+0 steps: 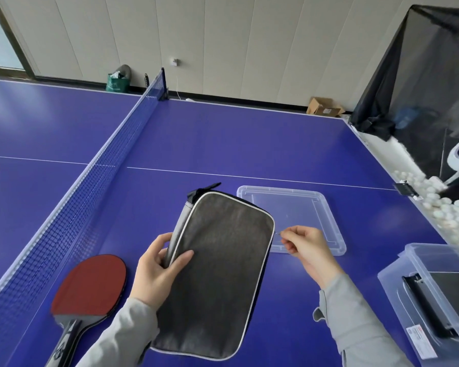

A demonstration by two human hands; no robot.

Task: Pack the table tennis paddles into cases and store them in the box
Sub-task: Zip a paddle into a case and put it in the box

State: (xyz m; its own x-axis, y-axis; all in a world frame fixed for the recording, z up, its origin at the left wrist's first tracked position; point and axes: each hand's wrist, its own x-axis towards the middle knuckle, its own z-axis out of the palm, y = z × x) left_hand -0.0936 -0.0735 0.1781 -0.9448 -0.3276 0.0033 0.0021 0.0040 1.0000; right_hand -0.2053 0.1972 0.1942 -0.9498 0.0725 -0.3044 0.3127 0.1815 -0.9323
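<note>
Grey case in both hands, zipper pinched.

Evenly bright, soft daylight; faint sheen on blue table. Weak shadows. Wide-angle bending at edges; slightly soft throughout.

I see light grey long sleeves reaching both wrists, the right cuff bearing a small tab; both hands bare.

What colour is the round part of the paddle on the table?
Red. The paddle lies face up beside the net; the head view shows it clearly.
</note>
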